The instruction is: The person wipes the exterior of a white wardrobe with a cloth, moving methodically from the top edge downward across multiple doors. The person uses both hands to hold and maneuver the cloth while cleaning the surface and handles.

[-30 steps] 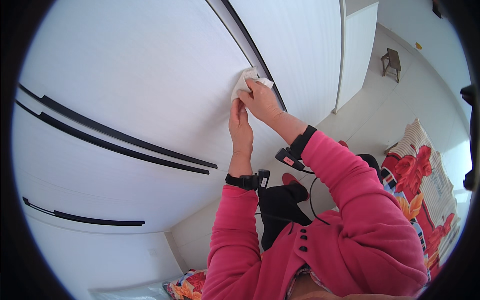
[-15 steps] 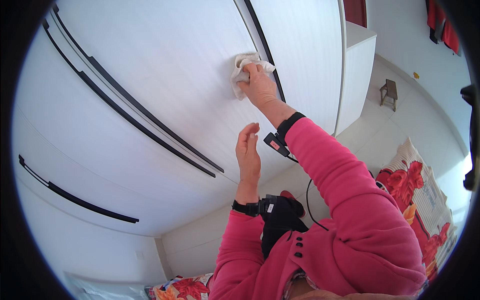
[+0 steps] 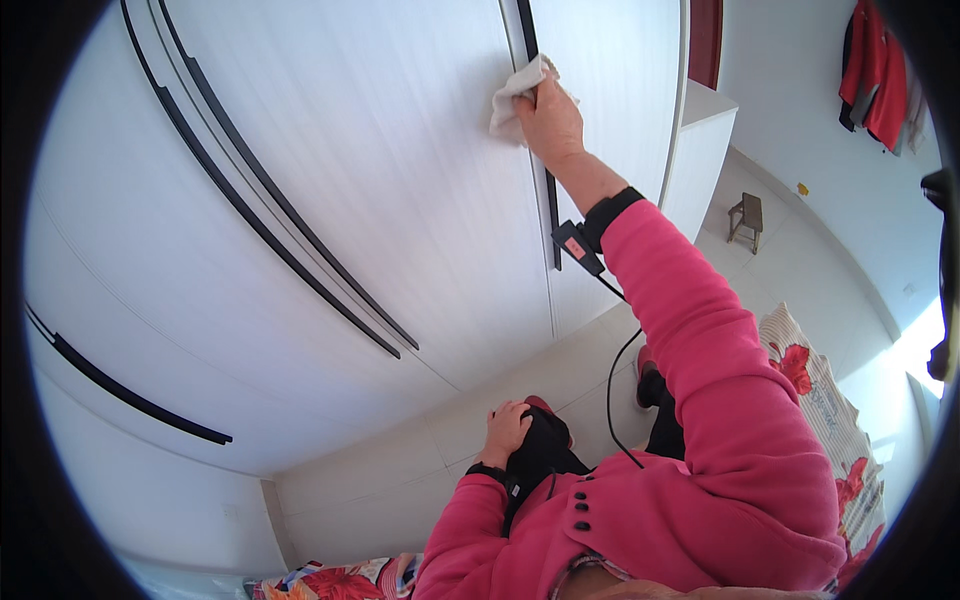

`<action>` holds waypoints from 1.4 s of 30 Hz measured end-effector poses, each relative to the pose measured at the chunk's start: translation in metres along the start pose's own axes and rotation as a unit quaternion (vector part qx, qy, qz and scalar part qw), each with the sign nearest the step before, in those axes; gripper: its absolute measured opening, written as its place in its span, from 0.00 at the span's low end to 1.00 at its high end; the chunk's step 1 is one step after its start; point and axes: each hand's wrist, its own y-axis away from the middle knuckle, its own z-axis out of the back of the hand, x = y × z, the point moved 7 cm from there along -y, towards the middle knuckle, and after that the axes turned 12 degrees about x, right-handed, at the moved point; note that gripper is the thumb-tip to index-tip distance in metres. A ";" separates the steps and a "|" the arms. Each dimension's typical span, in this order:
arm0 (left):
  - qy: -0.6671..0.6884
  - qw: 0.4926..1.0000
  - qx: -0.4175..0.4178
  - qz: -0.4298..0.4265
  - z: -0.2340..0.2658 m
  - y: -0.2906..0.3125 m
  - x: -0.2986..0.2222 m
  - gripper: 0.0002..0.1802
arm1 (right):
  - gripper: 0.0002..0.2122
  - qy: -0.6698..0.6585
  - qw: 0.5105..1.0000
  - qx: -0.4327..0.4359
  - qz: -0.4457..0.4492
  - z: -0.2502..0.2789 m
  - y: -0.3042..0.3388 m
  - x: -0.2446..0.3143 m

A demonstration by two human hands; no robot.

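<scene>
My right hand (image 3: 555,122) is closed around a crumpled whitish cloth (image 3: 510,108). It presses the cloth against the front of a tall white wardrobe (image 3: 400,130), at the long black handle strip (image 3: 556,235) on a door edge. Part of that strip is hidden behind the cloth and hand. My left hand (image 3: 508,430) rests on my knee in black trousers (image 3: 540,455), fingers laid over it and holding nothing. Both wrists have black bands, and a small black device (image 3: 578,248) with a cable hangs by the right one.
More black handle strips (image 3: 290,245) run along the doors at left. A white side cabinet (image 3: 690,150) adjoins the wardrobe. A small wooden stool (image 3: 746,218) stands on the tiled floor at right. Floral bedding (image 3: 815,375) lies beside me; red clothes (image 3: 880,80) hang on the wall.
My right hand has moved up and slightly right with the cloth, onto the handle strip. My left hand has dropped from in front of the wardrobe to my knee. The view has shifted.
</scene>
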 end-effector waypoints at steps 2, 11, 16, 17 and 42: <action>-0.069 0.997 -0.036 0.008 -0.010 0.002 0.002 0.15 | 0.13 0.059 0.997 -0.017 0.047 0.010 -0.021 0.017; -0.107 0.986 -0.034 0.124 -0.007 -0.025 0.003 0.10 | 0.14 0.191 0.979 0.007 0.069 -0.010 -0.045 0.017; -0.091 0.986 -0.053 0.129 0.000 -0.028 0.005 0.11 | 0.16 0.189 0.979 0.013 0.072 -0.014 -0.041 0.012; -0.087 0.985 -0.027 0.146 -0.002 -0.028 0.009 0.14 | 0.17 0.182 0.981 0.047 0.038 -0.017 -0.037 0.005; -0.062 0.985 -0.055 0.153 0.004 -0.026 0.010 0.13 | 0.21 -0.522 0.755 0.377 -0.125 -0.062 0.179 -0.120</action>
